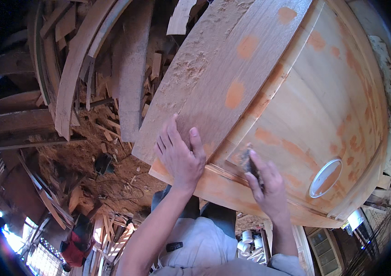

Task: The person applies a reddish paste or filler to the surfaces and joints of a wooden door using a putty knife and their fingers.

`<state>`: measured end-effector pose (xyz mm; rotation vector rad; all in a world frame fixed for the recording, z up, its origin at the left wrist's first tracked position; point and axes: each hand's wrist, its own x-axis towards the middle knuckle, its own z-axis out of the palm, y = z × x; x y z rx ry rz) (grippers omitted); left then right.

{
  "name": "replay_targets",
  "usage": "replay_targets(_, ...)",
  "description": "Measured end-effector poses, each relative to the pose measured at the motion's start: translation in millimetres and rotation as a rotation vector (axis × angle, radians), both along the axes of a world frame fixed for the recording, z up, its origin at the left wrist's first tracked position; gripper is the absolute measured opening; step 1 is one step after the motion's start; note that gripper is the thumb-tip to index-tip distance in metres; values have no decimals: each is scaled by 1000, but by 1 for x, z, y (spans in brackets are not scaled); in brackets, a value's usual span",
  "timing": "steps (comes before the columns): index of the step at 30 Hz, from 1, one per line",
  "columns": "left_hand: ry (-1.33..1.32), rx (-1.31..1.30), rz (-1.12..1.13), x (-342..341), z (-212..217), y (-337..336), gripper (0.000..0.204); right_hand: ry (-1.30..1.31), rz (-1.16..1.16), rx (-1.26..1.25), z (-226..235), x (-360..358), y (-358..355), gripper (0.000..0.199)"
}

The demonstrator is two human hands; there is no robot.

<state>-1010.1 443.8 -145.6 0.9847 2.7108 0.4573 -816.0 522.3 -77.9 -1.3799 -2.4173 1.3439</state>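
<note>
Find the left hand (181,158) palm down on the near end of the board (260,69), fingers parted and thumb set away; cannot tell the weight behind it. Find the right hand (268,184) closed narrow round a dark, dusty brush (254,171), to judge by the shape, over the near left corner of the panel (306,110); cannot tell for certain about contact at the tip. For a clean finish, hold the wrist loose, lay the bristles low and draw long, light strokes along the grain, easing over the orange patches (292,151) in case of soft filler. Work along the moulding (269,94) with the tip alone, then sweep outward. Brace with the left hand, leaving a good gap between the 2 hands. Mind the edges: the long side of the board, the moulding between board and panel, and the rail (232,184) on the near side, close to the lap. Use the open room up the pale middle of the panel for the fullest strokes. Slow down toward the near right, round the white dish (320,177) lying on the panel, for fear of knocking it. Avoid sweeping left toward the strip (149,138) beyond the board, thick with sawdust (184,83).
</note>
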Motion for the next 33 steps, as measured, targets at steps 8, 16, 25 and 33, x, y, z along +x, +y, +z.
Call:
replay_targets(8,-6,29,5,-2,3,3,50,-270,228,161,0,-24,6,55)
replay_targets(16,-10,30,12,-1,7,5,49,-293,319,150,-11,-23,9,66)
replay_targets(25,-9,34,11,-3,11,3,50,-460,417,84,0,-29,11,62)
replay_targets(33,-4,34,28,-3,9,0,51,-613,450,44,28,-46,16,59)
